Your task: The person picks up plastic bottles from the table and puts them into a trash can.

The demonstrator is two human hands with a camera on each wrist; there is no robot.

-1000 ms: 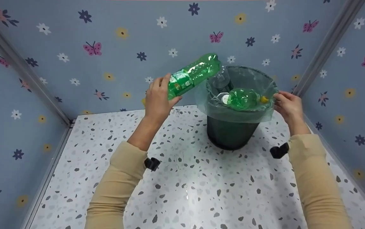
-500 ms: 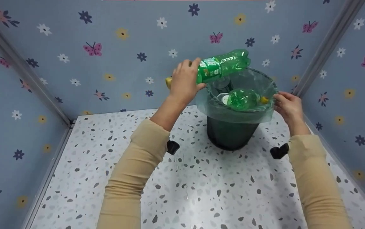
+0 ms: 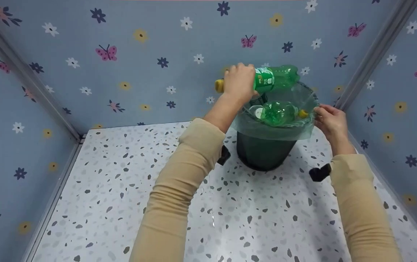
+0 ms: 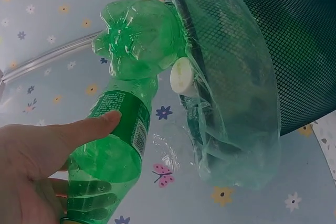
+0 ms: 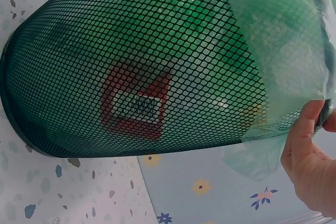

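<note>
My left hand grips a green plastic bottle with a yellow cap, lying nearly level above the back left of a dark mesh bin. Its green label shows past my thumb in the left wrist view. The bin wears a translucent green liner folded over its rim. On the right side, my right hand pinches the rim and liner between thumb and fingers. A second green bottle lies at the top of the bin, beside a white cap.
Through the mesh, a red packet with a barcode label shows in the right wrist view. The bin stands on a speckled white floor, close to a flowered blue wall. Another wall runs along the right.
My left hand has carried the green bottle rightward, from left of the bin to over it, and the bottle has turned from slanted to nearly level. My right hand has stayed at the rim.
</note>
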